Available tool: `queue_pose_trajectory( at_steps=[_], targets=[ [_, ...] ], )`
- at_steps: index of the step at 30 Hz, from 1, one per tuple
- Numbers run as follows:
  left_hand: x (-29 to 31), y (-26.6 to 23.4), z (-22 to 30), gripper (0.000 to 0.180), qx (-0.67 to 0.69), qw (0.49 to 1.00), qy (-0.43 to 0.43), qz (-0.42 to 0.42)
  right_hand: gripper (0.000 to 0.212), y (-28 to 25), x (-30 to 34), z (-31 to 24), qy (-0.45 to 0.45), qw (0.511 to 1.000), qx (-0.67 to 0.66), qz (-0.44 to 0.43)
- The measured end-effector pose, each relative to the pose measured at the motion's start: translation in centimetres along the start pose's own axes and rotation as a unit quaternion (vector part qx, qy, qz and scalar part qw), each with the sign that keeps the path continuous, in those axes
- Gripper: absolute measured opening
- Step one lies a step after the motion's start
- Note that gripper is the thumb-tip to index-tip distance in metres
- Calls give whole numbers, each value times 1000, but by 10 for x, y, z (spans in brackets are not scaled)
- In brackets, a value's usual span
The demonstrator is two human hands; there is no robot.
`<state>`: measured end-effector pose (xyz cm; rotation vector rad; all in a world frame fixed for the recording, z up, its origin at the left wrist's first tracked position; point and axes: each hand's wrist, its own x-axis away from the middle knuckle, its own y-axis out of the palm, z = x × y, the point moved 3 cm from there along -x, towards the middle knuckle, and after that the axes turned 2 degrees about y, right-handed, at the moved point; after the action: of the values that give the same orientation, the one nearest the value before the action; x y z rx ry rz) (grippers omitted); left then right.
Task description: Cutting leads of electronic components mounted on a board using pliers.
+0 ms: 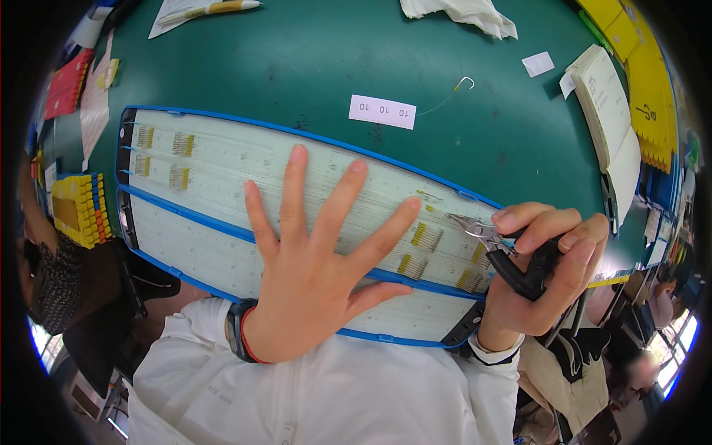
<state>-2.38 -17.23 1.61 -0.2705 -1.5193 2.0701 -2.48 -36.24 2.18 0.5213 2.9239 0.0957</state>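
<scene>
A long, blue-framed fishing-rig case (200, 241) lies across the table in front of me, its pale panels strung with fine clear lines. My left hand (308, 278) rests palm down over the panels, fingers spread, holding nothing. In my right hand (567, 245) are small black-handled pliers (512, 276), their pointed metal jaws over the upper panel's right part. Close to the jaws sits a bundle of hooks with yellow parts (426, 237); a few small yellow bits lie just above it. Another such hook bundle (183, 144) is at the panel's left end.
Beyond the case, a white printed label (382, 111) lies near a hook on a thin line (465, 83). A notebook (604, 111) and yellow cards (653, 96) lie at the right. White cloth (467, 11) and a pen (222, 7) are at the far side.
</scene>
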Motion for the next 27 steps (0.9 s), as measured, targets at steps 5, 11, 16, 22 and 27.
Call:
queue_pose_trajectory(
  at_steps=[5,11,16,22,27],
  targets=[
    [1,0,-1,70,-8,1000,0,-1,24,-1,0,1,-12,1000,-16,-3],
    [0,1,0,69,-14,1000,0,-2,24,-1,0,0,-16,1000,5,17],
    [0,1,0,69,-16,1000,2,2,25,-1,0,-2,-13,1000,8,14],
    [0,0,0,69,-14,1000,-2,-1,26,-1,1,0,-3,1000,1,0],
    [0,0,0,70,-8,1000,-2,0,27,-1,1,-1,2,1000,3,-7]
  ],
)
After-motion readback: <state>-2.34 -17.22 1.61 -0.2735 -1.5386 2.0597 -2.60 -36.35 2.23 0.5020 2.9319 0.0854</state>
